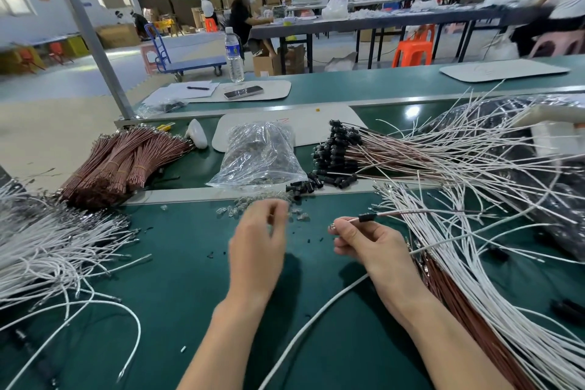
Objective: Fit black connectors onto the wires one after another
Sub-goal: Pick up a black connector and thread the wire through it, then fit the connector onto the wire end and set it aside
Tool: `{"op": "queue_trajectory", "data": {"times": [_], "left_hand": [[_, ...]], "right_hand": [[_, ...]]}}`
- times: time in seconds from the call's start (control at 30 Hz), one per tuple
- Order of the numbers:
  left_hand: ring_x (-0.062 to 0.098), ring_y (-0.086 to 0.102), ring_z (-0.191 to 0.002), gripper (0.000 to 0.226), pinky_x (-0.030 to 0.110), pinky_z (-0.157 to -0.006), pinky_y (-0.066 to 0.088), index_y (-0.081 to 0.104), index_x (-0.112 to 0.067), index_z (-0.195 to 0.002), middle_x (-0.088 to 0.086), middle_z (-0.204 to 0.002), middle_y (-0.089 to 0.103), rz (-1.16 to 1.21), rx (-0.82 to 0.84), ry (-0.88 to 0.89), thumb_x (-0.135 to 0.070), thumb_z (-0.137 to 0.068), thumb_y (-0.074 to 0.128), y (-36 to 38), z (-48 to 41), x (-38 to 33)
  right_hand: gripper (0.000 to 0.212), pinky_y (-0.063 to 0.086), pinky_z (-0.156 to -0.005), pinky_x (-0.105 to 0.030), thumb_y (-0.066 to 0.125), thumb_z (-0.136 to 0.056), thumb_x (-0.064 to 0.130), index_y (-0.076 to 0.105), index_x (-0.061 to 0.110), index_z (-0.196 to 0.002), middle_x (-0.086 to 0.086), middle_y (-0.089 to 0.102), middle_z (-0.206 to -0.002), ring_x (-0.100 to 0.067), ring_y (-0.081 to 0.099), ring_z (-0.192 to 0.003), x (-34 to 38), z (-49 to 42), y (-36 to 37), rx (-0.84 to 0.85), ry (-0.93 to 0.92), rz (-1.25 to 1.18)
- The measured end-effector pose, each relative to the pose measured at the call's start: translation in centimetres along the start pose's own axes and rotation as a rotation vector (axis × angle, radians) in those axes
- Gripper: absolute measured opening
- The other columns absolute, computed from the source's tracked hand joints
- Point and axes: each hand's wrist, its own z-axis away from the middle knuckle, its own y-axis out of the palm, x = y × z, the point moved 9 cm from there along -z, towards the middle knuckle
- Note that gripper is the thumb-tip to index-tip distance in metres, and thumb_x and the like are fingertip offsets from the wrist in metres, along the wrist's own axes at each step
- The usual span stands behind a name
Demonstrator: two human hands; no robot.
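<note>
Head view: right hand (357,241) is closed in a pinch on one wire (411,213), gripped between thumb and forefinger near its metal-tipped end. A black connector (367,217) is seen threaded on that wire, just beyond the fingertips on the right side. From there the wire is carried rightward into the white wire fan (474,263), which is spread over the right of the green surface (190,279).

Left hand (256,237) is held just left of the right one, not touching it. Fingers are curled and motion-blurred — whether anything is pinched cannot be told. It is positioned over a scatter of small clear parts (250,210) lying on the surface.

Loose black connectors (304,187) are piled just beyond, on and beside the pale rail (190,195) that crosses the surface. Behind the rail a clear plastic bag (259,155) of small parts is laid with its mouth toward the hands. Right of the bag, fitted wires (342,149) are stacked, black connector ends pointed left. Left of the bag, brown wire bundles (126,161) are laid, banded. A white wire heap (47,247) is spread at the far left edge.

Farther back, a water bottle (234,54) is stood upright — a phone (243,92) is laid flat near its base.
</note>
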Motion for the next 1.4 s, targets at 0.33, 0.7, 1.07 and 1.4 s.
{"op": "queue_trajectory", "data": {"times": [0.33, 0.7, 1.07, 1.4], "left_hand": [[0.025, 0.055, -0.107, 0.019, 0.037, -0.086, 0.046, 0.06, -0.018, -0.115, 0.001, -0.117, 0.063, -0.648, 0.209, -0.009, -0.029, -0.104, 0.05, -0.1, -3.4, 4.6], [0.019, 0.075, -0.086, 0.014, 0.024, -0.08, 0.059, 0.078, -0.014, -0.093, 0.008, -0.089, 0.077, 0.972, 0.151, -0.435, -0.004, -0.09, 0.069, 5.2, 2.0, -0.3], [0.023, 0.074, -0.095, 0.017, 0.027, -0.08, 0.058, 0.076, -0.021, -0.092, 0.006, -0.099, 0.075, 1.067, 0.189, -0.371, -0.006, -0.091, 0.068, 5.6, 2.5, -1.6], [0.024, 0.074, -0.096, 0.011, 0.028, -0.078, 0.059, 0.074, -0.024, -0.089, 0.005, -0.095, 0.074, 1.017, 0.212, -0.302, -0.015, -0.09, 0.068, 5.5, 2.6, -2.2]], "right_hand": [[0.025, 0.056, -0.06, -0.019, 0.076, -0.077, 0.024, 0.076, 0.004, -0.091, -0.012, 0.077, -0.085, -0.008, 0.067, -0.063, -0.5, -0.3, -0.3, -0.014, 0.11, -0.185], [0.028, 0.054, -0.059, -0.017, 0.074, -0.077, 0.027, 0.074, 0.004, -0.093, -0.008, 0.076, -0.083, -0.005, 0.065, -0.062, -0.4, -0.4, -0.4, -0.035, 0.092, -0.138], [0.028, 0.055, -0.061, -0.017, 0.074, -0.076, 0.027, 0.075, 0.006, -0.094, -0.007, 0.077, -0.085, -0.005, 0.066, -0.066, -0.6, -0.7, -0.7, -0.039, 0.085, -0.154], [0.027, 0.054, -0.058, -0.017, 0.073, -0.077, 0.026, 0.074, 0.006, -0.095, -0.008, 0.076, -0.085, -0.004, 0.063, -0.061, -0.3, -0.5, -0.5, -0.034, 0.07, -0.143]]}}
